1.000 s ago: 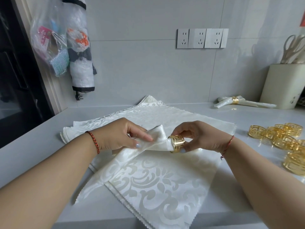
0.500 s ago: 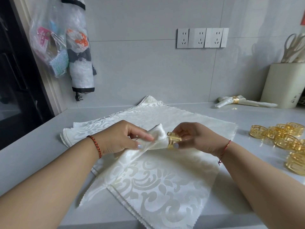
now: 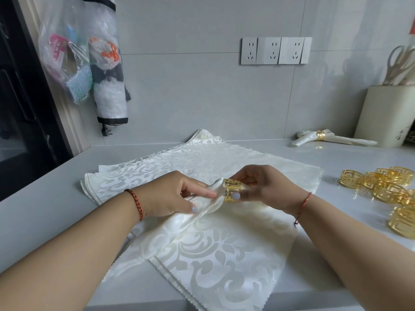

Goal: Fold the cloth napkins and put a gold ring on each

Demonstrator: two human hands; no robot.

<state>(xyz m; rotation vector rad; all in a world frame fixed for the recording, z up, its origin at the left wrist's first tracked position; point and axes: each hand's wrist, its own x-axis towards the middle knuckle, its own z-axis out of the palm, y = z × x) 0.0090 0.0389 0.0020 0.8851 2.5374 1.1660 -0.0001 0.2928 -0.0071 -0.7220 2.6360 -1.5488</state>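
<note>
On the grey surface (image 3: 45, 198), a stack (image 3: 224, 265) of flat cream napkins with a leaf pattern lay in front of the person, its edges zigzag-cut. Above the stack, both hands worked one gathered napkin (image 3: 202, 205). The left hand (image 3: 173, 194) pinched the bunched cloth between thumb and forefinger, the other fingers curled beneath. The right hand (image 3: 265, 187) held a gold ring (image 3: 232, 190) between thumb and fingers, closed round it. The napkin's gathered end stood at the ring's mouth, and a fold of cloth appeared to pass into it; how far it reached inside could not be told. The rest of that napkin trailed down and left over the stack towards the front edge of the surface.

To the right, a cluster of loose rings (image 3: 381, 185) lay on the surface, some touching one another, and one more ring (image 3: 402, 223) sat nearer the front at the right edge of view. At the back right, a finished napkin (image 3: 332, 139) lay with a ring round its middle, just beside a cream holder (image 3: 386, 115) containing pale utensils. The left wrist carried a red braided band (image 3: 135, 204); the right wrist carried a thin red cord (image 3: 303, 204). On the tiled wall (image 3: 202, 97), a row of sockets (image 3: 276, 50) was mounted. Plastic bags (image 3: 67, 63) hung at the left.
</note>
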